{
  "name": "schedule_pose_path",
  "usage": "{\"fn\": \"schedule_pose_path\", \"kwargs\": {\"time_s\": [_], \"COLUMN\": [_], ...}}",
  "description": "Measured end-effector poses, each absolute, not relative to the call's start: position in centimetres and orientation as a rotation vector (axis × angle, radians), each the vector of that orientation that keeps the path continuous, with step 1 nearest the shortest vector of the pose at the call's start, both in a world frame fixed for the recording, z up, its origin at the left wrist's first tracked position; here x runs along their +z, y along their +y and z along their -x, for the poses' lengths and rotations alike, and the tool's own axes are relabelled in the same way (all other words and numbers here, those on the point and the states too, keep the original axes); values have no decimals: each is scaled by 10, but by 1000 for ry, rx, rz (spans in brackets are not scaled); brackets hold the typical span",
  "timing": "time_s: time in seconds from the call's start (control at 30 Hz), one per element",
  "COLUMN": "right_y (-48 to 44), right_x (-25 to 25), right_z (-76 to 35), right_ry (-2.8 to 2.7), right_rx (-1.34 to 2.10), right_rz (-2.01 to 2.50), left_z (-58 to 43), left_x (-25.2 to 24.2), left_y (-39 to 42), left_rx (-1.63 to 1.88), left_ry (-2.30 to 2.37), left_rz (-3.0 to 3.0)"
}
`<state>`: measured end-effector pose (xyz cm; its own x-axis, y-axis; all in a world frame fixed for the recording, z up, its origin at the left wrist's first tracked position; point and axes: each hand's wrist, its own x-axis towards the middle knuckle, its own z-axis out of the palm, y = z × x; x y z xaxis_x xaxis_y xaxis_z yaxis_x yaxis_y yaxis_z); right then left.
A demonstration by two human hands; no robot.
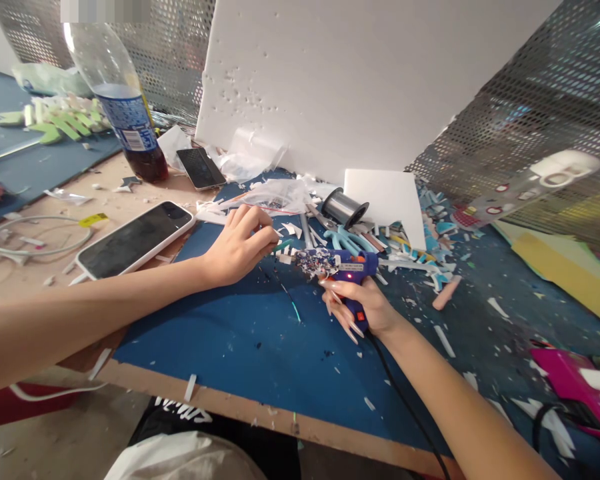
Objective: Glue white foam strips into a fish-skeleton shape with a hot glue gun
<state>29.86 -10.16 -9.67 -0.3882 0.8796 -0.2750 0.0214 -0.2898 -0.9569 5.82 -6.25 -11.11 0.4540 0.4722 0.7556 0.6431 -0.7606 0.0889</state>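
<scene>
My right hand (353, 303) is wrapped round the handle of a blue hot glue gun (357, 263), its red light lit and its black cord running down toward the table edge. Bits of foil-like glitter and scraps cover the gun's front, and the nozzle points left. Just left of that nozzle, my left hand (243, 243) is closed with fingertips pinched together. A small teal piece (283, 246) shows right by those fingertips; whether they grip it is unclear. Below, a thin dark strand with a teal end (295, 310) shows against the blue mat (260, 347).
Behind the gun are a wire spool (344, 208), light-blue pliers (347, 239), a white foam piece (385, 200) and many scraps. At left are a white-cased phone (137, 240), a dark phone (201, 168) and a cola bottle (130, 127). A magenta item (575, 383) lies right. A foam board (320, 80) stands behind.
</scene>
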Motion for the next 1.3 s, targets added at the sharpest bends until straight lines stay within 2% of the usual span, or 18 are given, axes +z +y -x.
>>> {"fn": "schedule_pose_path", "kwargs": {"time_s": [1.3], "right_y": [-100], "right_x": [-96], "right_z": [-301], "right_ry": [-1284], "right_rx": [1803], "right_rz": [1144], "left_z": [-57], "left_x": [-109], "left_y": [-63], "left_rx": [-1132], "left_ry": [-941], "left_rz": [2507]}}
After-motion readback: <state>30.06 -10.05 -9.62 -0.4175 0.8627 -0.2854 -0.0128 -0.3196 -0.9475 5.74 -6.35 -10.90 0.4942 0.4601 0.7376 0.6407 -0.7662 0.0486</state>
